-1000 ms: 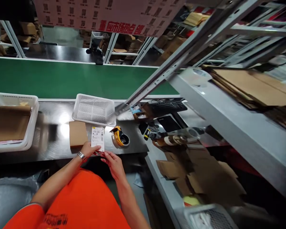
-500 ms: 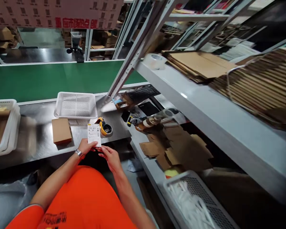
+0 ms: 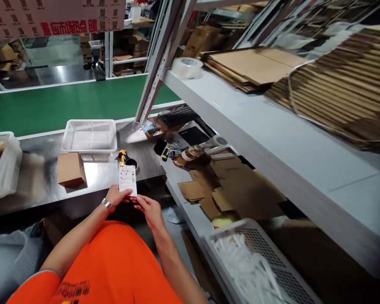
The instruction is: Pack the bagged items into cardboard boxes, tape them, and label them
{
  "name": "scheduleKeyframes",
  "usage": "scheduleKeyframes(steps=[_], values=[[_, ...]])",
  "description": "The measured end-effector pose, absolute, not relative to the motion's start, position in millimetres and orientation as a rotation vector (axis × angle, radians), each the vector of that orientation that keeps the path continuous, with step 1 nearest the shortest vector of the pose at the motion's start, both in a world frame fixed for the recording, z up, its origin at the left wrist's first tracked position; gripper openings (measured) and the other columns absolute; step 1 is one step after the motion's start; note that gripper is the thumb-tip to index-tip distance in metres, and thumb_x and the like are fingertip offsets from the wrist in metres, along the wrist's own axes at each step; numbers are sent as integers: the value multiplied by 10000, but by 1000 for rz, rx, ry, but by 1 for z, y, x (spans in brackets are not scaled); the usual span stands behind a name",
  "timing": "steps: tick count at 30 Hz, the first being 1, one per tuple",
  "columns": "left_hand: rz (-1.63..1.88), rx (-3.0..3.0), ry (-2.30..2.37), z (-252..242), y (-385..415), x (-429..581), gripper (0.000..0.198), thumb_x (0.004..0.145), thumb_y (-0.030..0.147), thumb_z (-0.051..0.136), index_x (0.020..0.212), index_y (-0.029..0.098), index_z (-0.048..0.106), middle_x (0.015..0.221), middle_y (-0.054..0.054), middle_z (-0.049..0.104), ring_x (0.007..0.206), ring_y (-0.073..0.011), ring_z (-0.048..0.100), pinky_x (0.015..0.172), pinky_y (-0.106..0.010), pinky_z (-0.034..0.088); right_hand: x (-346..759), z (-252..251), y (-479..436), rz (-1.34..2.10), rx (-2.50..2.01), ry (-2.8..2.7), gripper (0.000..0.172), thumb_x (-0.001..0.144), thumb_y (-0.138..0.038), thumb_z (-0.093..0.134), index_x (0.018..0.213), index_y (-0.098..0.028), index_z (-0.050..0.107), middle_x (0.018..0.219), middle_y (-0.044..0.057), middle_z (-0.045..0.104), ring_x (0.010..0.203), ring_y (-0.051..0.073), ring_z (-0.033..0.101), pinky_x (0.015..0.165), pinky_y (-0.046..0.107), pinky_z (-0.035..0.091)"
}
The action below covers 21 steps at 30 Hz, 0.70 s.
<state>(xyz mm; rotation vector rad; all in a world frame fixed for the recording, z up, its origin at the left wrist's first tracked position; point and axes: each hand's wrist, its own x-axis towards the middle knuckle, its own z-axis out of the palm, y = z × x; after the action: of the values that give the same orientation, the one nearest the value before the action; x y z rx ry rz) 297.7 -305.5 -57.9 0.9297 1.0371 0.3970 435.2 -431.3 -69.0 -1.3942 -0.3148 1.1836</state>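
A white printed shipping label [image 3: 127,179] is held upright in front of my body. My left hand [image 3: 118,194] pinches its lower left part, thumb on the printed face. At the label's bottom right corner, my right hand [image 3: 148,209] has its thumb and forefinger closed on the edge. Just behind the label lies a yellow and black tape dispenser [image 3: 123,157] on the steel bench. To its left sits a small closed cardboard box [image 3: 70,169], and beyond that a white perforated basket [image 3: 90,136].
A green conveyor belt [image 3: 66,103] runs behind the steel bench [image 3: 34,169]. Stacked white baskets [image 3: 14,169] stand at the left. On the right, a grey shelf [image 3: 228,101] carries a tape roll [image 3: 187,68] and flattened cardboard [image 3: 256,65]. Below it are a keyboard [image 3: 179,116] and a grey basket [image 3: 259,245].
The view has turned slightly right, so the bench and shelf items appear further left. Both hands keep hold of the label, which now overlaps the tape dispenser in view.
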Motion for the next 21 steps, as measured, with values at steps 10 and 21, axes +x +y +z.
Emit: scheduleKeyframes(steps=[10, 21], values=[[351, 995, 1037, -63, -350, 327, 294, 796, 306, 1003, 930, 94, 849, 851, -131, 864, 708, -230, 816, 586, -270, 617, 463, -80, -477, 1190, -1406, -314, 599, 611, -710, 1037, 895, -192, 937, 949, 133, 907, 885, 260, 830, 694, 316, 621], [326, 987, 1083, -71, -385, 346, 243, 792, 278, 994, 886, 105, 852, 799, -114, 851, 660, -207, 790, 539, -250, 593, 480, -91, -511, 1232, -1355, -232, 593, 559, -707, 1059, 835, -198, 929, 886, 126, 890, 817, 239, 797, 663, 307, 587]])
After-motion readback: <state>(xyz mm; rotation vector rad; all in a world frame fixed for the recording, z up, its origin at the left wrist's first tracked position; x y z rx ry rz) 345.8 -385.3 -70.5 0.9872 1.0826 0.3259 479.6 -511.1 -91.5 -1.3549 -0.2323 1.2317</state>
